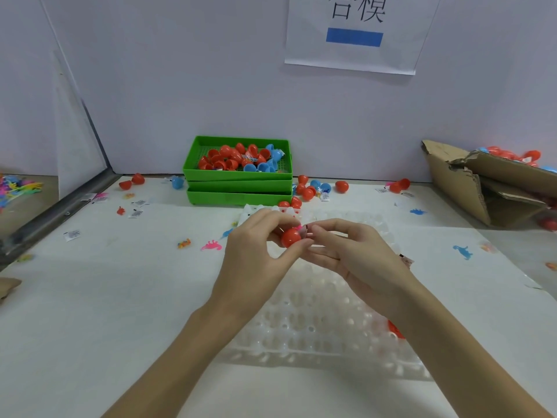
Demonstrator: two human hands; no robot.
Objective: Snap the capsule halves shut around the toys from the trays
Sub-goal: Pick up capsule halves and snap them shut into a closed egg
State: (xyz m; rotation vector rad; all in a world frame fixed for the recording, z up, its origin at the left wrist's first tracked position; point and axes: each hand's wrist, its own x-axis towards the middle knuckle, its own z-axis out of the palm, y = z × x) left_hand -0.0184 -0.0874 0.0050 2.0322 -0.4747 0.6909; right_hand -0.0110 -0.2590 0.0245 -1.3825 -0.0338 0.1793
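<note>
The left hand (256,245) pinches a red capsule half (291,237) between thumb and curled fingers, held above the clear moulded tray (316,321) on the white table (90,297). The right hand (352,254) meets it, fingertips curled onto a small pink toy (303,229) at the capsule's open edge. Behind them stand stacked green trays (238,184), the top one full of red and blue capsule halves (238,159). A torn cardboard box (488,182) sits at far right.

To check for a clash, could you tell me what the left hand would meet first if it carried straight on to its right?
Most likely the right hand: the left hand pinches a red capsule half whose far side already sits against the right fingertips.
</note>
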